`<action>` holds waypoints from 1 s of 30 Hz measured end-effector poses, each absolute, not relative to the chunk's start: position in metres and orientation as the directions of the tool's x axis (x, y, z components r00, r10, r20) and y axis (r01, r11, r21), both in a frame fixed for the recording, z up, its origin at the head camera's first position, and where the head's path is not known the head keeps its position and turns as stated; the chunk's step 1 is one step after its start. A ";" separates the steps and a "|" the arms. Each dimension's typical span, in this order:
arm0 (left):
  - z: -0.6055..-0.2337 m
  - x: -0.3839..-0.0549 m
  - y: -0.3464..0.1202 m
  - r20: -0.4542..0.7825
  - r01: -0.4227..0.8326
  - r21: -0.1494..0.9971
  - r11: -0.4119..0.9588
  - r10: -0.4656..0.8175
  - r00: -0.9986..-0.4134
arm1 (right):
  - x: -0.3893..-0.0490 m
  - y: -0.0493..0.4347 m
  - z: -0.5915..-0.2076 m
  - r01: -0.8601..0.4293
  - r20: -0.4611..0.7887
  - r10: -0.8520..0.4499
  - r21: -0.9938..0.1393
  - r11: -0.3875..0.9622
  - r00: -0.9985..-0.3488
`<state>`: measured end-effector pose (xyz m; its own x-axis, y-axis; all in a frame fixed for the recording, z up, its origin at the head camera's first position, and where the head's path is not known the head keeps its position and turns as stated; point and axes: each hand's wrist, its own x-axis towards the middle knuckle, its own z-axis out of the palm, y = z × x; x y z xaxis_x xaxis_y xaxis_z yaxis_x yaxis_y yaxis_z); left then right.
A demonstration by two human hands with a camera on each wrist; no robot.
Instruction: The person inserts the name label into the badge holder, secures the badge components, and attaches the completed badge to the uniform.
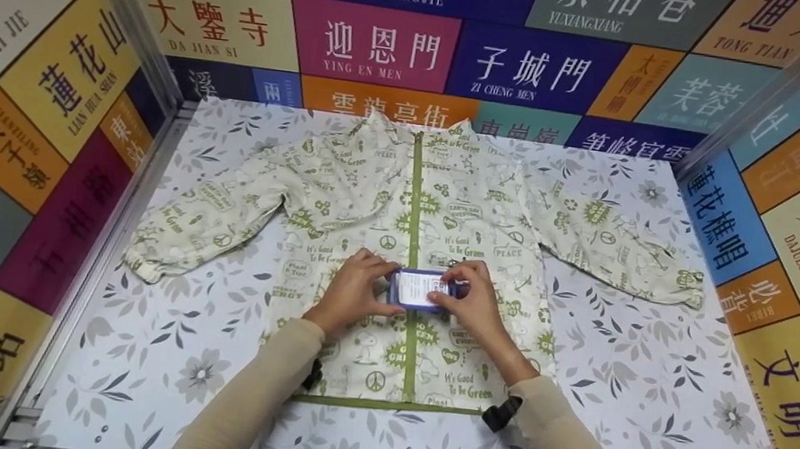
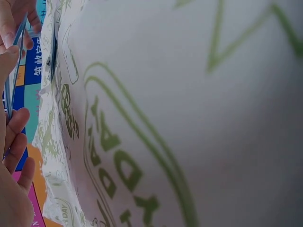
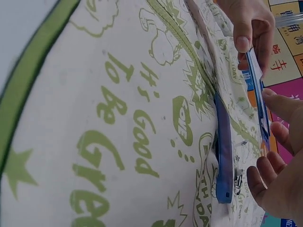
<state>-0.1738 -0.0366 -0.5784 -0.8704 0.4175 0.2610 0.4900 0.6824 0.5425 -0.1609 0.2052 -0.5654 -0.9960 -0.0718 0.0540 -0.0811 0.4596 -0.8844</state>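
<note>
Over the jacket's front, both hands hold a small blue-edged card holder (image 1: 414, 289) with a white printed card face showing. My left hand (image 1: 356, 290) grips its left side. At its right side, my right hand (image 1: 477, 303) pinches it, with the thumb on the white face. The right wrist view shows the holder (image 3: 257, 87) edge-on, raised off the cloth. Below it, on the jacket, lies a flat blue strip-like piece (image 3: 223, 161), seen edge-on, beside a small metal clip (image 3: 238, 177). Whether that piece joins the holder, I cannot tell.
A cream jacket (image 1: 346, 174) with green print and a green front band lies spread out, sleeves to both sides. Beneath is a white table (image 1: 649, 399) with grey flowers. Colourful panels (image 1: 374, 47) with lettering wall in the back and sides, along metal posts (image 1: 136, 11).
</note>
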 end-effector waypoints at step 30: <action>-0.585 -0.171 -0.068 0.253 0.435 0.639 0.634 0.361 -0.898 | -0.163 0.262 -0.577 -0.132 0.040 -0.170 -0.809 0.573 -0.985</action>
